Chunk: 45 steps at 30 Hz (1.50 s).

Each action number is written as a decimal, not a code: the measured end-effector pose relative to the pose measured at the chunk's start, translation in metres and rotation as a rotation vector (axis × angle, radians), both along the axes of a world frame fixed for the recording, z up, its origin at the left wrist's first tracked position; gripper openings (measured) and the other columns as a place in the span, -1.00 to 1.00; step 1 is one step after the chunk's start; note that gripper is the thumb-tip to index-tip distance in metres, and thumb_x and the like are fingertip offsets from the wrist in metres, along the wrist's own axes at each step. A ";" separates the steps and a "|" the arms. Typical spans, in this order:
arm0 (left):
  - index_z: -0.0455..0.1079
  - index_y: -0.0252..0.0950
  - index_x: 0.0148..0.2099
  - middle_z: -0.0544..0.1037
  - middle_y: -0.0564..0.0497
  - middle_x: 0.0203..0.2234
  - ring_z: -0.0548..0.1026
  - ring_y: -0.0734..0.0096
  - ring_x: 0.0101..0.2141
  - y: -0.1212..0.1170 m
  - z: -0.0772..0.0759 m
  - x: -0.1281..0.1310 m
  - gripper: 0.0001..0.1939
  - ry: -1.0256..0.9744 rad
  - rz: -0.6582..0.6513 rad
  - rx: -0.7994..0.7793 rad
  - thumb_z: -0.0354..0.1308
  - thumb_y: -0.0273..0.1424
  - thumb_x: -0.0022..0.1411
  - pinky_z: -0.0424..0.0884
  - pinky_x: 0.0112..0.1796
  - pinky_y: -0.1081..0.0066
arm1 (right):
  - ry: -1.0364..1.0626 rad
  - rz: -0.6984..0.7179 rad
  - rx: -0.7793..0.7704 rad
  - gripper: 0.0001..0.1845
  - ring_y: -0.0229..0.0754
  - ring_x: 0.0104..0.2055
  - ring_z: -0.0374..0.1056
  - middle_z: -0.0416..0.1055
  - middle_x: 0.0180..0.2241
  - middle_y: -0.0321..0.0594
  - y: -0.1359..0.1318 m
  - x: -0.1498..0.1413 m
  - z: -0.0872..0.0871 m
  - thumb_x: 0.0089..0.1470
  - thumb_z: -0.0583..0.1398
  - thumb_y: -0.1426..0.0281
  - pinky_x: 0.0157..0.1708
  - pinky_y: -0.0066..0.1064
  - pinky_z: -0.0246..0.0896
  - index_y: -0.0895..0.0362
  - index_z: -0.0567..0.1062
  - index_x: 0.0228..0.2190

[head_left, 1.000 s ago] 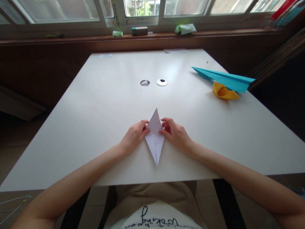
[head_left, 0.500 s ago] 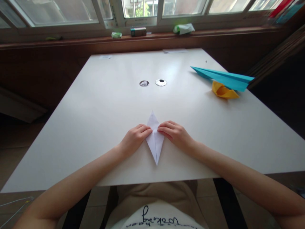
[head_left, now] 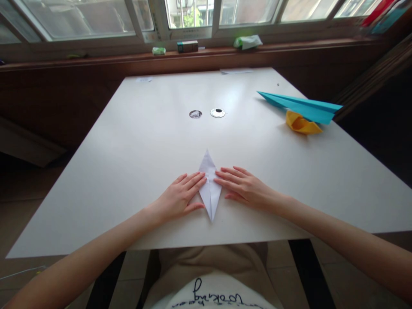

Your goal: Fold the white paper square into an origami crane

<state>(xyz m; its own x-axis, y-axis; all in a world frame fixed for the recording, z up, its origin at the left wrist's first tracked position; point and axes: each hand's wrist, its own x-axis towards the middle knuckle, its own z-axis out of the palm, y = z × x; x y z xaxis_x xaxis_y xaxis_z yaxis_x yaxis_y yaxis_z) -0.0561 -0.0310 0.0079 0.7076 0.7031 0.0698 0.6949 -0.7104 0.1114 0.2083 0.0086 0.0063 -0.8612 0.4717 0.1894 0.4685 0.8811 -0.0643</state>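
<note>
A white folded paper (head_left: 210,195), shaped like a narrow diamond with a crease down its middle, lies flat on the table near the front edge. My left hand (head_left: 183,194) rests flat from the left, its fingertips on the paper's left side and its thumb apart, close to the lower left edge. From the right, my right hand (head_left: 246,185) lays its outstretched fingertips on the paper's right side. Both hands are open, fingers extended. The fingertips cover parts of the paper's two side edges.
On the white table (head_left: 128,141), a blue paper plane (head_left: 302,106) and a yellow paper boat (head_left: 301,123) lie at the right. Two round holes (head_left: 217,113) are farther back. The windowsill behind holds a small box (head_left: 187,46) and a green-white packet (head_left: 247,42).
Both hands have gone from closed fingers at the paper's side edges to flattened, spread fingers on it. Both thumbs now show. The paper has barely moved.
</note>
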 end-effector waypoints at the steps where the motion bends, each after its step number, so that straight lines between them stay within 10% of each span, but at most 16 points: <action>1: -0.02 -0.33 0.27 0.10 -0.11 0.23 0.12 0.20 0.20 0.000 0.000 0.000 -0.32 -0.002 0.008 -0.010 -0.21 -0.01 0.25 0.11 0.13 0.16 | 0.001 0.000 -0.001 -0.51 -0.07 0.19 0.08 0.22 0.15 -0.17 0.000 -0.001 0.000 0.19 0.02 0.27 0.12 -0.08 0.06 0.08 0.20 0.13; 40: 0.04 -0.38 0.25 0.09 -0.19 0.23 0.07 0.12 0.22 0.018 0.011 0.011 -0.28 -0.045 0.082 -0.104 -0.14 0.01 0.21 0.09 0.13 0.12 | 0.158 0.113 -0.018 -0.48 -0.03 0.08 0.24 0.35 0.03 0.01 -0.047 -0.008 0.010 0.10 0.12 0.23 0.04 -0.10 0.21 0.24 0.32 0.04; 45: -0.10 -0.33 0.30 0.01 -0.16 0.26 -0.01 0.15 0.24 0.017 0.003 0.015 -0.25 -0.043 -0.038 -0.147 -0.17 0.02 0.22 -0.04 0.17 0.07 | 0.361 -0.012 -0.110 -0.72 -0.16 0.01 0.31 0.43 -0.07 -0.09 -0.032 -0.009 0.018 0.11 0.11 0.44 -0.02 -0.26 0.29 0.14 0.41 -0.11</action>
<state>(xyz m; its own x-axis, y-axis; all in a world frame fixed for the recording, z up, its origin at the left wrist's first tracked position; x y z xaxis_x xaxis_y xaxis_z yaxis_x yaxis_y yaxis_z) -0.0410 -0.0140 0.0112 0.7322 0.6811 -0.0012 0.6605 -0.7095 0.2457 0.1993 -0.0231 0.0238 -0.7425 0.5161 0.4271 0.4092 0.8542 -0.3209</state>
